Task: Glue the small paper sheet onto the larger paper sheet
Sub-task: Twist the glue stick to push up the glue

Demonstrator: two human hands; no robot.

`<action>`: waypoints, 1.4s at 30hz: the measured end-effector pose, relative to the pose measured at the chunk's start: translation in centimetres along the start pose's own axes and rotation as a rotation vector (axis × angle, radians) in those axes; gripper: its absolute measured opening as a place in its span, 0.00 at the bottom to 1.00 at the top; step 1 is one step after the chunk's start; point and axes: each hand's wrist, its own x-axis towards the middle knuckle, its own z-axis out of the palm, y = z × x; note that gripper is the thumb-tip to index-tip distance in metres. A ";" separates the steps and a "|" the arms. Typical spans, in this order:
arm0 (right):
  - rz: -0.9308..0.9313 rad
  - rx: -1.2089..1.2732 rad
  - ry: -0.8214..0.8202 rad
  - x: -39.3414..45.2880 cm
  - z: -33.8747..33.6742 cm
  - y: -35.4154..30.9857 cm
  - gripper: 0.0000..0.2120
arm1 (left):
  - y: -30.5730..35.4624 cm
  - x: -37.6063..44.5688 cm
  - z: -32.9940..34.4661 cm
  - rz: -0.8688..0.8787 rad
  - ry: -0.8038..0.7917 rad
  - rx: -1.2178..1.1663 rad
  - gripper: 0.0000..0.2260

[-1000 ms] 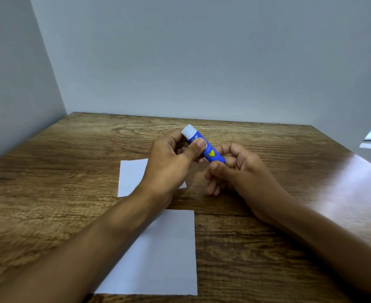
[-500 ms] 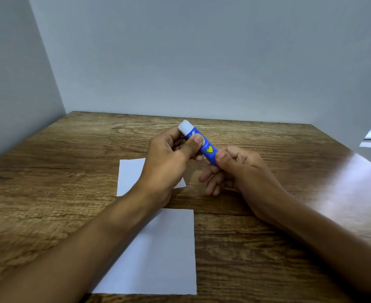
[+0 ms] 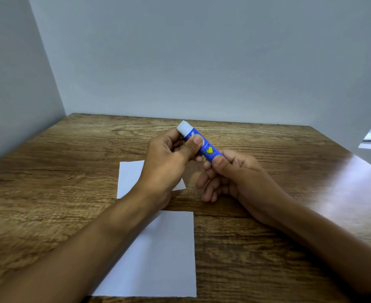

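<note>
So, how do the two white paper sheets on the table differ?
The far white paper sheet is smaller; the near white paper sheet is clearly larger. The left hand hides much of the far sheet, while the forearm crosses the near sheet's left side. Both lie flat on the wooden table, apart.

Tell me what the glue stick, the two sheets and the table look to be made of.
Glue stick: seemingly smooth plastic, with a glossy blue printed label and a matte white end.
Small sheet and larger sheet: thin matte white paper, lying flat.
Table: wood or wood-look laminate; printed-looking grain, and a sheen at the right suggests a sealed surface.
</note>
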 end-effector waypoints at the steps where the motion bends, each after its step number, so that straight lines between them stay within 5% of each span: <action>1: 0.017 0.025 -0.026 0.0 0.0 -0.1 0.12 | 0.0 0.0 0.0 -0.002 -0.001 -0.004 0.03; 8: -0.030 -0.062 0.071 0.1 0.1 0.2 0.20 | -0.2 0.0 -0.2 -0.003 -0.012 0.026 0.03; 13: -0.020 -0.053 0.092 0.1 -0.2 0.1 0.04 | -0.3 -0.1 0.0 0.022 -0.019 0.070 0.03; 20: 0.003 -0.031 0.050 0.1 0.0 0.1 0.16 | -0.3 0.0 -0.3 0.014 -0.016 0.044 0.03; 28: 0.041 0.045 -0.021 0.1 -0.4 0.1 0.10 | -0.3 -0.1 -0.2 0.014 -0.023 0.058 0.03; 34: 0.003 0.045 0.010 0.2 -0.3 0.2 0.22 | -0.1 0.0 -0.2 0.011 -0.019 0.047 0.03; 42: 0.010 0.032 0.020 0.1 -0.3 0.1 0.21 | -0.2 0.1 -0.4 0.002 -0.009 0.047 0.03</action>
